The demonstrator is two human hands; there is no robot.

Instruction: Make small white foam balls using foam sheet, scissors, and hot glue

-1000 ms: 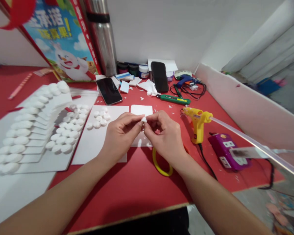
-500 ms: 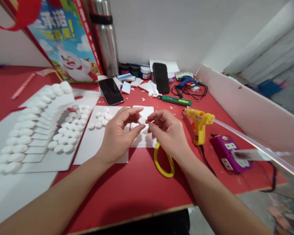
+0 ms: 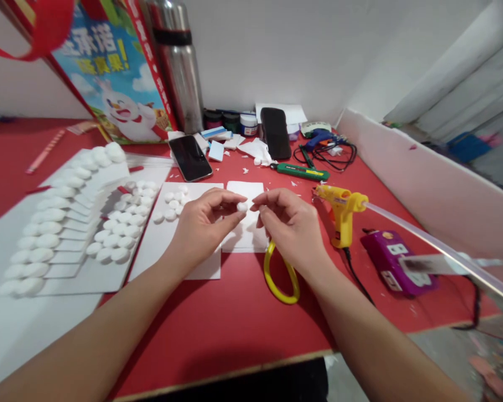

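Now the left hand [image 3: 203, 229] has thumb and forefinger clamped on a small white ball [image 3: 242, 206], above a white sheet [image 3: 246, 240]; the right hand [image 3: 291, 223] curls just beside it, whether fingertips meet I can't tell

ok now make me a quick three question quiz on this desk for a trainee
1. True or false: the silver bottle stands upright.
2. What does the left hand pinch? A) a phone B) a small white piece C) a green cutter
3. What colour is the lettered box beside the yellow glue gun?

Key: 1. True. 2. B. 3. Purple.
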